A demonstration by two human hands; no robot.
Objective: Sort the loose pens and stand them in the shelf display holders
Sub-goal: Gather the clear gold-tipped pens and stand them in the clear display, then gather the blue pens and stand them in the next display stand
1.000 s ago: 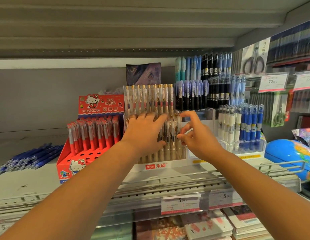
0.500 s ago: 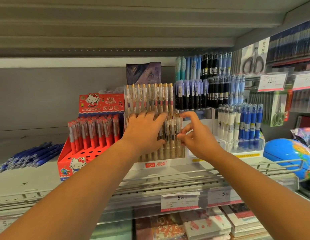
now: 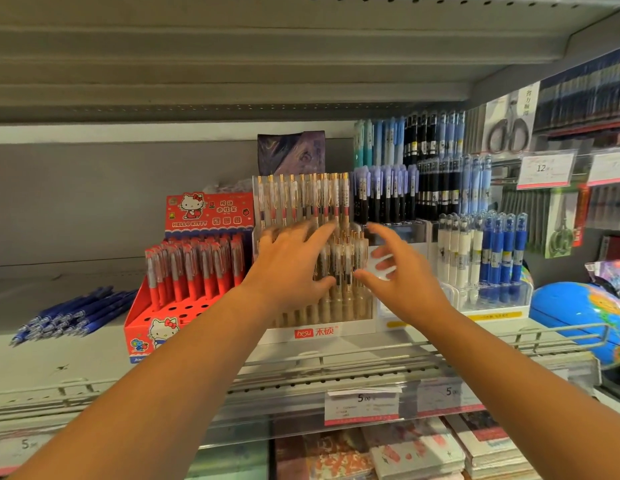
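- We see the left hand (image 3: 291, 268) laid with its fingers spread and straight against the upright clear pens (image 3: 343, 258). It holds nothing.
- The right hand (image 3: 405, 282) is just beside it, on the other side of the same pens. Though blurred, it looks loosely open, with curved fingers and the thumb tip close to the barrels. We make out nothing in its grip.
- These pens stand with their long axes vertical in the white-based holder (image 3: 315, 332), directly ahead of and between both hands.
- The loose blue pens (image 3: 73, 311) lie flat on the shelf (image 3: 59, 358), well off to the left of the left hand. Their long axes slant away from us toward the right.
- Between that heap and the left hand stands the red holder (image 3: 170, 313), with empty holes along its front.
- We judge the left hand to be the nearer one for reaching the heap. Matching blue upright pens (image 3: 502, 254) stand to the right of the right hand.
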